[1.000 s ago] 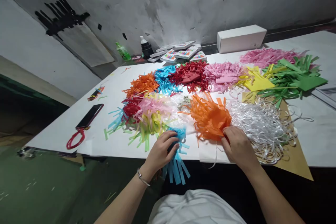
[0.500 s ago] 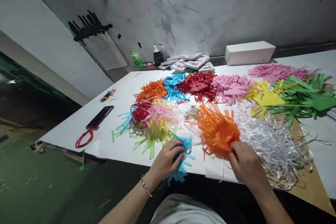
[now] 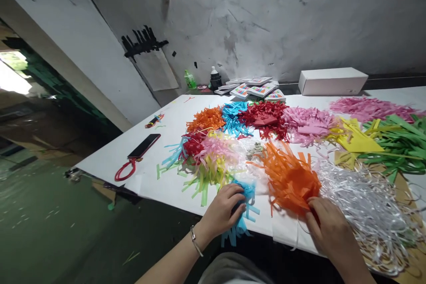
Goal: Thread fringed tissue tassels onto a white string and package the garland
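Note:
My left hand (image 3: 223, 209) is curled over a blue fringed tissue-paper tassel (image 3: 246, 191) at the table's front edge. Some of its strips hang past the edge below my fingers. To the right, the fingertips of my right hand (image 3: 329, 226) pinch the near edge of an orange fringed tissue-paper tassel (image 3: 294, 182), whose strips fan out to the left. Beside that hand lies a heap of white ribbon strings (image 3: 359, 199). Left of the blue piece is a bunch of multicoloured tassels (image 3: 213, 155) in red, pink, yellow and green.
Piles of orange (image 3: 206, 119), blue (image 3: 234, 117), red (image 3: 266, 117), pink (image 3: 308, 124), yellow (image 3: 357, 135) and green (image 3: 399, 142) fringed paper line the table. A phone (image 3: 143, 146) with a red strap lies left. Behind stand a white box (image 3: 333, 82) and stacked printed packs (image 3: 261, 90).
The camera view has turned slightly left, so everything appears further right. Both hands keep their places on the blue and orange tassels, with little visible movement.

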The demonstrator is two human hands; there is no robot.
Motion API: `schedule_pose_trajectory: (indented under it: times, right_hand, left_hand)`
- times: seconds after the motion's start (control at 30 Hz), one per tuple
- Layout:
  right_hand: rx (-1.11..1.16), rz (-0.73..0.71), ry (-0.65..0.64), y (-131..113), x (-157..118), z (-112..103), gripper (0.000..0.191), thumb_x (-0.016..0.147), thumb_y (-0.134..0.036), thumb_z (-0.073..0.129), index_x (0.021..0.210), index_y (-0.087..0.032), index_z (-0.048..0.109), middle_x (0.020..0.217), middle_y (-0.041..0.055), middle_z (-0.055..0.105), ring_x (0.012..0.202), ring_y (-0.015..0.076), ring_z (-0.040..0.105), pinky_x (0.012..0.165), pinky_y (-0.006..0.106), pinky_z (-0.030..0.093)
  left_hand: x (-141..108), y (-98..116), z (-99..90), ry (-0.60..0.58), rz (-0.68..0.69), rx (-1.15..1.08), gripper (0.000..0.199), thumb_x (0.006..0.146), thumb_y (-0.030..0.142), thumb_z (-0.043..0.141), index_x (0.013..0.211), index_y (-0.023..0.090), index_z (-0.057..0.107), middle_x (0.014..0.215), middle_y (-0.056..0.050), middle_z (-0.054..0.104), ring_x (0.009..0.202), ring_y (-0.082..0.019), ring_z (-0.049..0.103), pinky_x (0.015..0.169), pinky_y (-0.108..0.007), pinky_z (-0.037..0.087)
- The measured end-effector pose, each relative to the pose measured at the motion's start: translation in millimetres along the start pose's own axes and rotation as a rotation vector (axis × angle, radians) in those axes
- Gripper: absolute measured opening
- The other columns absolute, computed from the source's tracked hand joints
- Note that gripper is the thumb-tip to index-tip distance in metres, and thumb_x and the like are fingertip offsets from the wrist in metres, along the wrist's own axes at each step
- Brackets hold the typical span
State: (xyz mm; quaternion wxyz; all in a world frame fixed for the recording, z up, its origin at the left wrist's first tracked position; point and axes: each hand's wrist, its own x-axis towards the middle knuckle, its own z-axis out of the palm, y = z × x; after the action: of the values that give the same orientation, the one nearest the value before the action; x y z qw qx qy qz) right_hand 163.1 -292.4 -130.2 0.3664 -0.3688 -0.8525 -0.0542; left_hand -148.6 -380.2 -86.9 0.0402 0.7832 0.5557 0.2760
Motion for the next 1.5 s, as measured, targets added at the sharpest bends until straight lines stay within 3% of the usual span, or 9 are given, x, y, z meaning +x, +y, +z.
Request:
schedule_pose_trajectory:
  times: [0.1,0.2,0.3,0.4,0.57,0.67,0.83,1.23,1.5]
  right_hand:
    - [-0.011,-0.022,0.013,-1.1,0.0,-1.2,0.012,0.097,-0.023,0.044,0.100,-0.018,0.054,0.094,0.0115,0.063,0.088,0.0266,0.059,0.082,0.043,0.047]
    - [-0.030,-0.046,0.037,-6.0,1.5,-4.8,0.010,0.095,-0.020,0.046,0.100,-0.017,0.055,0.096,0.0126,0.064,0.090,0.0277,0.059,0.085,0.046,0.047]
    - [-0.038,-0.075,0.052,-12.8,4.9,-9.8,0.010,0.093,-0.013,0.049,0.099,-0.016,0.056,0.098,0.0123,0.065,0.094,0.0269,0.060,0.093,0.049,0.044]
    - [-0.034,-0.099,0.055,-17.4,8.5,-13.6,0.013,0.091,-0.007,0.049,0.097,-0.016,0.056,0.098,0.0111,0.066,0.096,0.0247,0.061,0.098,0.051,0.041]
    - [-0.017,-0.115,0.045,-20.9,10.6,-15.1,0.012,0.092,-0.007,0.051,0.097,-0.016,0.058,0.095,0.0082,0.067,0.093,0.0221,0.064,0.100,0.049,0.039]
    - [0.005,-0.090,0.043,-23.9,11.0,-15.8,0.014,0.093,-0.006,0.049,0.098,-0.015,0.059,0.096,0.0087,0.068,0.095,0.0222,0.064,0.101,0.050,0.038]
    - [0.064,-0.069,0.023,-24.3,11.4,-20.6,0.014,0.092,-0.008,0.055,0.105,-0.012,0.060,0.098,0.0105,0.067,0.095,0.0227,0.064,0.100,0.051,0.039]
    - [0.122,-0.070,0.020,-24.7,9.1,-23.0,0.024,0.092,-0.006,0.058,0.113,-0.014,0.063,0.100,0.0097,0.069,0.098,0.0225,0.065,0.101,0.052,0.039]
    - [0.142,-0.047,-0.024,-21.5,7.8,-26.2,0.015,0.093,-0.010,0.059,0.104,-0.013,0.067,0.095,0.0081,0.070,0.093,0.0220,0.065,0.101,0.051,0.037]
  left_hand:
    - [-0.6,-1.6,0.2,0.050,-0.015,0.011,0.010,0.094,0.021,0.056,0.098,0.021,0.065,0.109,-0.010,0.069,0.109,-0.027,0.061,0.100,-0.049,0.048]
    - [0.4,3.9,-0.8,0.143,-0.026,0.034,0.010,0.093,0.019,0.056,0.099,0.019,0.064,0.120,-0.014,0.064,0.116,-0.031,0.057,0.101,-0.055,0.046]
    - [9.2,20.9,-1.4,0.210,0.060,0.004,0.017,0.092,0.014,0.058,0.108,0.020,0.062,0.125,-0.014,0.061,0.118,-0.029,0.055,0.101,-0.050,0.047]
    - [28.6,43.9,3.1,0.175,0.210,-0.068,0.026,0.091,0.012,0.059,0.115,0.020,0.060,0.122,-0.013,0.064,0.117,-0.026,0.056,0.100,-0.044,0.047]
    - [68.2,65.7,24.2,0.025,0.360,0.004,0.030,0.093,0.019,0.061,0.123,0.021,0.059,0.131,-0.009,0.064,0.128,-0.026,0.050,0.111,-0.046,0.037]
    - [82.1,63.3,35.4,-0.055,0.401,0.048,0.018,0.096,0.020,0.057,0.113,0.023,0.063,0.121,-0.005,0.070,0.125,-0.023,0.054,0.114,-0.045,0.032]
    - [81.5,53.2,38.3,-0.047,0.366,-0.003,0.014,0.098,0.015,0.053,0.102,0.022,0.064,0.099,-0.002,0.074,0.105,-0.018,0.062,0.111,-0.042,0.034]
    - [75.2,45.9,39.7,-0.042,0.362,-0.059,0.016,0.098,0.014,0.048,0.098,0.020,0.063,0.082,-0.003,0.069,0.088,-0.020,0.062,0.099,-0.043,0.041]
    - [76.5,42.2,42.8,-0.152,0.367,-0.037,0.015,0.099,0.019,0.049,0.098,0.020,0.064,0.085,-0.004,0.067,0.085,-0.019,0.059,0.089,-0.038,0.041]
